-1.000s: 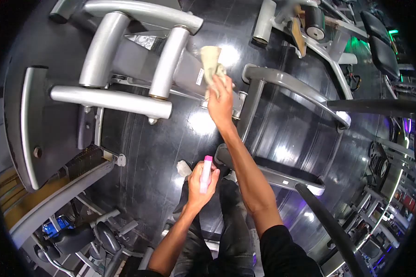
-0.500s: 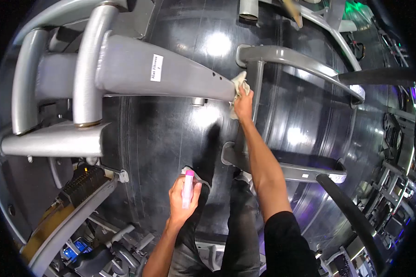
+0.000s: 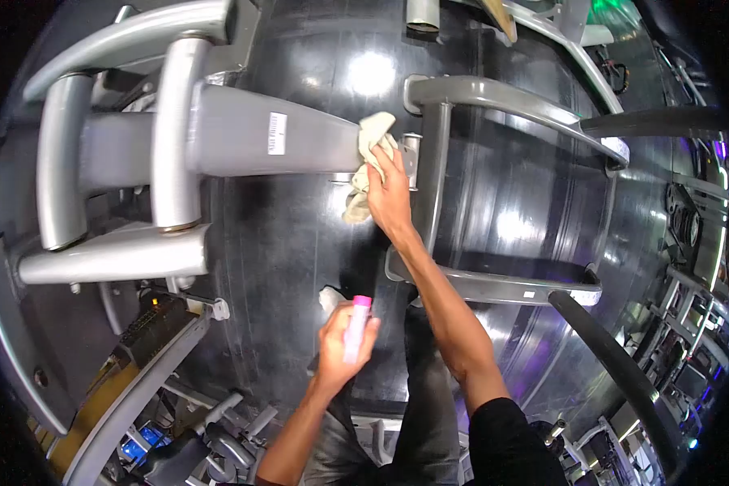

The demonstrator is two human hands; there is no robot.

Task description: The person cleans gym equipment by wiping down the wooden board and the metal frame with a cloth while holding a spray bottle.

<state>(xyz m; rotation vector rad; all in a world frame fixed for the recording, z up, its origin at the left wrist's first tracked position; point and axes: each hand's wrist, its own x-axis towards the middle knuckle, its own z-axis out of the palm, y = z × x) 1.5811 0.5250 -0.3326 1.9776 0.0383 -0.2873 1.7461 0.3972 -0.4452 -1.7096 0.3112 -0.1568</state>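
My right hand grips a crumpled cream cloth against the end of a thick grey metal beam, part of a gym machine. Some of the cloth hangs below the beam. My left hand, lower and nearer my body, is closed around what looks like a spray bottle, with a whitish top and a pink tip. Its underside is hidden by the hand. A white label is stuck on the beam's face.
Silver tubes cross the beam on the left. A grey floor frame stands just right of my right hand, with bars reaching right. Shiny black flooring lies below. More gym machines fill the edges.
My right hand and the cloth have moved left along the beam, off its far end. My left hand has shifted slightly right with the bottle. The view has moved a little.
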